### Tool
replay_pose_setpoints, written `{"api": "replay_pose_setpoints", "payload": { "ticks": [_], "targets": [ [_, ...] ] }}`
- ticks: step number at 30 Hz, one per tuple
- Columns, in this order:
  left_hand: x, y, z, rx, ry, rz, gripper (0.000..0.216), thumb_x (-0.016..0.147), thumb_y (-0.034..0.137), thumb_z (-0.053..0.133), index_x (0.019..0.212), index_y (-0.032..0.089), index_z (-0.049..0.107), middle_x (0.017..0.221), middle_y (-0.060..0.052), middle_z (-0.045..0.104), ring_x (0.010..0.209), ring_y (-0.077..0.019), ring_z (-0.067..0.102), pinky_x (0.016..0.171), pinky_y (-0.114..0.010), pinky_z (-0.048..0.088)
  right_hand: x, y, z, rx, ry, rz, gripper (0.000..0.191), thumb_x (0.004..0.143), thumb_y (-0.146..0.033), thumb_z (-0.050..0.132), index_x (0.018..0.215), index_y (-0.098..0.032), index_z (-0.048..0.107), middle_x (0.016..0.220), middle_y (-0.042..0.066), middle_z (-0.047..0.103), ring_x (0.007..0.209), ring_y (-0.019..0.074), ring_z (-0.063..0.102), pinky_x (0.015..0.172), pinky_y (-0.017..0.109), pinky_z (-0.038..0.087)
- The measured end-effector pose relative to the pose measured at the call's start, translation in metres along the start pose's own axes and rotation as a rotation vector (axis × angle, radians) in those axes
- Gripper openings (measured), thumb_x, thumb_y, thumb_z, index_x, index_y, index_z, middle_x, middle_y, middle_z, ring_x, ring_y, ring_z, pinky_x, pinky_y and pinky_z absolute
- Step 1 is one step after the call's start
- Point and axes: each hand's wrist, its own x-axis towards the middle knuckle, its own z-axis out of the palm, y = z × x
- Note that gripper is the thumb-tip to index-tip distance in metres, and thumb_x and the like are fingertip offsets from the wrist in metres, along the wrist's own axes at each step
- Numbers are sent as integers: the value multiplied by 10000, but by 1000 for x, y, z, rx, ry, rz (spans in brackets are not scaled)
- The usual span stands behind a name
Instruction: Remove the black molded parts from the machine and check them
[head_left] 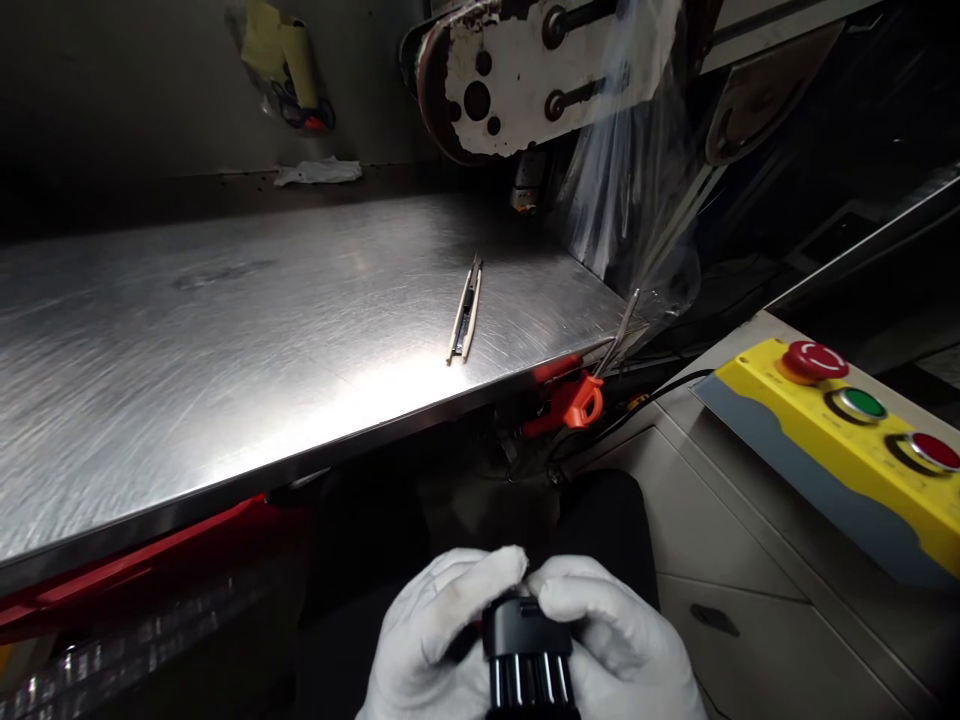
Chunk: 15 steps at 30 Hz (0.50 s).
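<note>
1. Left hand [431,640]: white glove, bottom centre of the frame, fingers curled closed around the left side of a black ribbed cylinder [529,655].
2. Right hand [615,640]: white glove, just right of the left hand, fingers closed over the cylinder's right side; fingertips of both hands meet above its top.
3. Black ribbed cylinder: held upright between the two hands at the bottom edge of the frame, below the tabletop's front edge; lower part cut off by the frame.
4. Tabletop [225,340]: brushed steel, filling the left and centre of the frame.
5. Tweezers [465,310]: lying flat on the tabletop, centre of the frame, well apart from the hands.
6. Orange clip [581,400]: under the tabletop's right corner.
7. Yellow control box [847,440]: right of the frame, bearing a red mushroom button [814,360], a green button [861,403] and a red button [934,450].
8. Clear plastic film [630,190]: hanging at upper centre-right.
</note>
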Motion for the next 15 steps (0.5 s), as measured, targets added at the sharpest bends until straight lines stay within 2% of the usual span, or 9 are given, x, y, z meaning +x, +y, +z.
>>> {"api": "replay_pose_setpoints", "payload": {
  "ticks": [2, 3, 5, 6, 8, 11, 15],
  "targets": [
    [5, 5, -1, -33, -24, -189, 414, 735, 207, 764, 1112, 366, 696, 837, -8, 708, 762, -198, 645, 755, -291, 503, 4, -5, 0, 40, -19, 187, 238, 693, -128, 736, 875, -283, 732, 835, 8, 681, 772, 170, 648, 709, 255, 522],
    [7, 8, -1, -77, -54, -330, 360, 722, 229, 773, 1070, 307, 718, 787, -17, 698, 721, -195, 636, 709, -286, 498, 6, -7, 0, 70, -57, 304, 228, 680, -229, 789, 900, -237, 727, 762, 17, 668, 703, 161, 638, 660, 245, 512],
    [13, 11, 0, -212, -134, -590, 292, 712, 298, 775, 976, 182, 726, 684, -35, 663, 625, -181, 595, 611, -280, 458, 8, -7, -1, 132, -142, 486, 421, 672, -452, 807, 941, -147, 697, 624, 17, 614, 549, 130, 577, 522, 219, 452],
    [15, 12, 1, -283, -163, -672, 282, 719, 333, 763, 919, 140, 717, 642, -37, 639, 579, -162, 559, 568, -267, 420, 8, -5, -2, 160, -170, 539, 490, 690, -528, 775, 944, -120, 680, 583, 15, 589, 499, 115, 540, 474, 207, 407],
    [15, 9, 3, -383, -166, -710, 282, 751, 380, 714, 782, 102, 686, 583, -32, 593, 519, -119, 487, 525, -241, 346, 6, 1, -2, 184, -161, 600, 518, 734, -568, 726, 952, -103, 659, 577, 24, 587, 467, 105, 517, 445, 196, 364],
    [12, 2, 6, -406, -138, -719, 336, 802, 396, 632, 636, 105, 624, 537, -30, 565, 485, -97, 455, 497, -221, 299, 3, 9, -1, 176, -91, 662, 534, 770, -584, 684, 997, -103, 639, 613, 46, 616, 474, 110, 544, 433, 178, 364],
    [13, 1, 12, -461, -136, -706, 333, 813, 384, 621, 623, 110, 616, 551, -37, 584, 503, -106, 486, 511, -225, 316, 5, 11, -1, 96, -130, 606, 584, 800, -619, 623, 989, -67, 648, 625, 75, 637, 452, 95, 532, 398, 156, 340]
  ]
}}
